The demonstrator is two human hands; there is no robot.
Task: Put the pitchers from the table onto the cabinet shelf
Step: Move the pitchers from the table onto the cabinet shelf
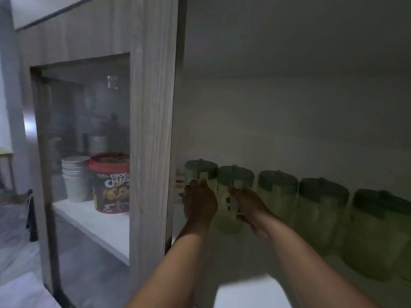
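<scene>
Left hand grips the end pitcher, right hand its neighbour; three more pitchers crowd rightward. Door flanks left, behind it a tub and cups.

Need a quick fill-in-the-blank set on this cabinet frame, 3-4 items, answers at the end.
1. The row on the shelf holds ____ pitchers.
2. The left hand is on the pitcher at the ____ end of the row.
3. The right hand has its grip on the ____ pitcher from the left.
4. Behind the glass door, a red-lidded tub stands beside a stack of white ____.

Answers: five; left; second; cups
</scene>
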